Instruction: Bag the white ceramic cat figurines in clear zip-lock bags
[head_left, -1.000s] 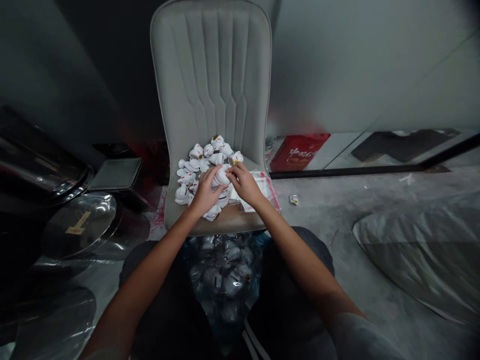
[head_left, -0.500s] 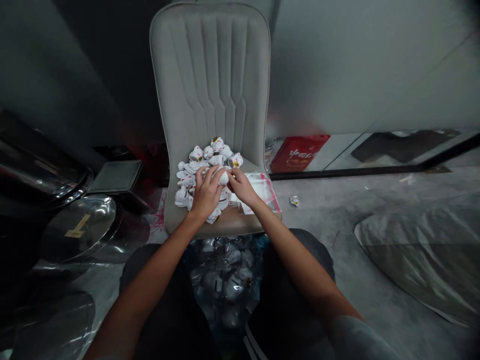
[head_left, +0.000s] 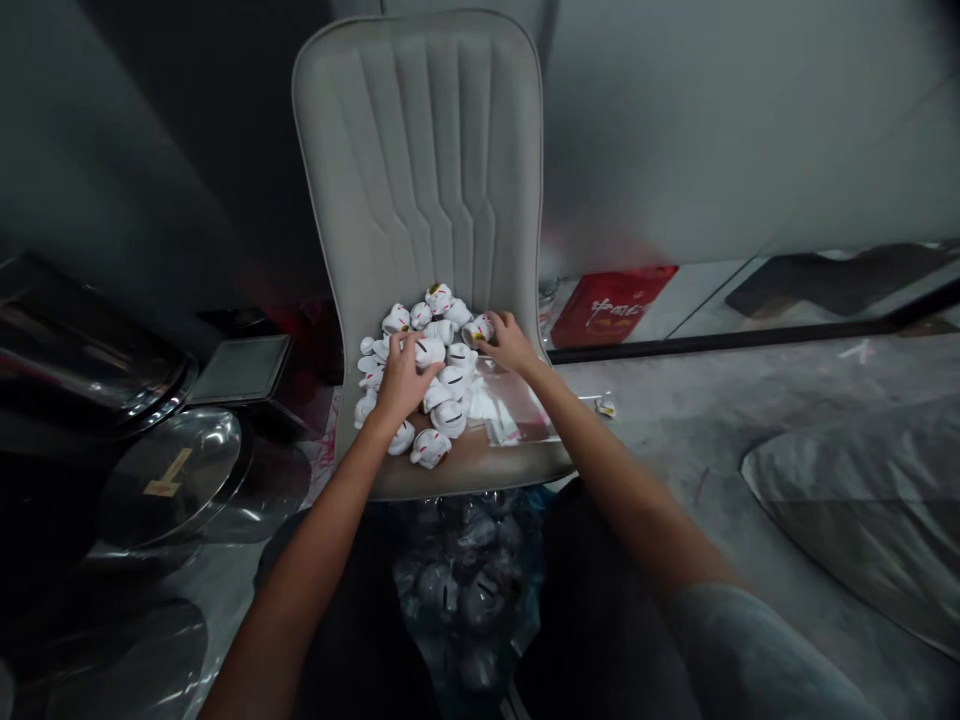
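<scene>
On the seat of a pale padded chair (head_left: 420, 200), a heap of small white cat figurines (head_left: 420, 385) lies gathered toward the middle, some tipped on their sides, with red and gold marks on them. Our left hand (head_left: 401, 382) sits on top of the heap, its fingers (head_left: 409, 345) half curled over one figurine (head_left: 429, 352) near the centre; we cannot tell whether they grip it or only rest there. Our right hand (head_left: 510, 343) reaches to the heap's right edge, its fingertips (head_left: 491, 335) bent against another figurine (head_left: 477, 329), and that hold is just as hard to judge. Just right of the heap, a clear plastic bag (head_left: 510, 408) with red print lies flat on the seat, below our right wrist. Under the seat, between our legs, a blue-tinged plastic sack (head_left: 465, 590) bulges with more figurines. Off to our left lean round metal trays (head_left: 169, 478) beside a dark square tray (head_left: 240, 368). Behind the chair sits a red box (head_left: 611, 306), and a small wrapper (head_left: 605, 408) lies on the grey floor (head_left: 675, 450). A grey sleeve (head_left: 757, 650) covers our right upper arm.
</scene>
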